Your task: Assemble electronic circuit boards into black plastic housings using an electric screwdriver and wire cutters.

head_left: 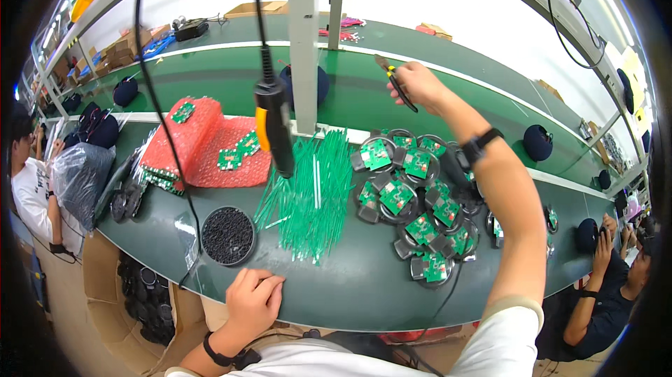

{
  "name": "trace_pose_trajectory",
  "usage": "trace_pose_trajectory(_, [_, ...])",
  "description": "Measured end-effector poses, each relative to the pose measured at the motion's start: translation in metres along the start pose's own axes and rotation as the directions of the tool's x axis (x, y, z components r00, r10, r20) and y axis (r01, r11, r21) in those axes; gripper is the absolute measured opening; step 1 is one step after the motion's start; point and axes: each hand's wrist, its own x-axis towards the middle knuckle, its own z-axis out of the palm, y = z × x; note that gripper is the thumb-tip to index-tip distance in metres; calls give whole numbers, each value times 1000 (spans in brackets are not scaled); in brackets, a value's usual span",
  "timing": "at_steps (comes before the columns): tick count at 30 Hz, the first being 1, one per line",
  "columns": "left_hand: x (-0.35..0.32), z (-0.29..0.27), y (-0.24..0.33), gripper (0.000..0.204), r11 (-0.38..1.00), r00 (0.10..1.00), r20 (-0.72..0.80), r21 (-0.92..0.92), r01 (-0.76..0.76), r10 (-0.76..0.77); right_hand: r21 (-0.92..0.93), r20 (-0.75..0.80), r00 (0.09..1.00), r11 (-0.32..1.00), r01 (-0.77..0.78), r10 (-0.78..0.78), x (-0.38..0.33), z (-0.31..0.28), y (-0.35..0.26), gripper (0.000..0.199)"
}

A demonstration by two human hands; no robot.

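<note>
My right hand [418,86] is stretched far over the green bench and grips a small cutter tool with black and yellow handles [396,83]. Below that arm lies a pile of round black housings with green circuit boards [413,198] on them. My left hand [253,298] rests on the near edge of the bench, fingers curled, holding nothing. It sits beside a round black dish of small black parts [227,235]. A heap of thin green sticks [313,193] lies in the middle. An electric screwdriver [273,128] hangs on a cable above them.
Red bubble wrap [199,142] with green boards lies at the left, and a white post [304,41] stands behind the sticks. Other people sit at the far left [31,181] and lower right [605,286]. Cardboard boxes [122,48] stand on the back bench.
</note>
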Motion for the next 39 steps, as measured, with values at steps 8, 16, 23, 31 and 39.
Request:
trace_pose_trajectory(8, [6, -1, 4, 22, 998, 997, 55, -4, 57, -57, -560, 109, 987, 813, 161, -120, 158, 46, 40, 36])
trace_pose_trajectory(16, [8, 2, 3, 20, 996, 995, 62, 13, 83, -84, -713, 253, 967, 668, 214, -40, 180, 56, 34, 27])
trace_pose_trajectory(23, [10, 3, 3, 20, 996, 995, 58, 28, 80, -82, -607, 292, 956, 774, 182, 5, 170, 53, 31, 25])
trace_pose_trajectory(31, [10, 3, 5, 19, 996, 995, 55, 32, 80, -82, -565, 327, 945, 808, 166, 34, 168, 39, 43, 27])
trace_pose_trajectory(39, [10, 3, 5, 19, 998, 997, 45, 5, 69, -69, -522, 299, 953, 844, 123, 46, 148, 30, 43, 42])
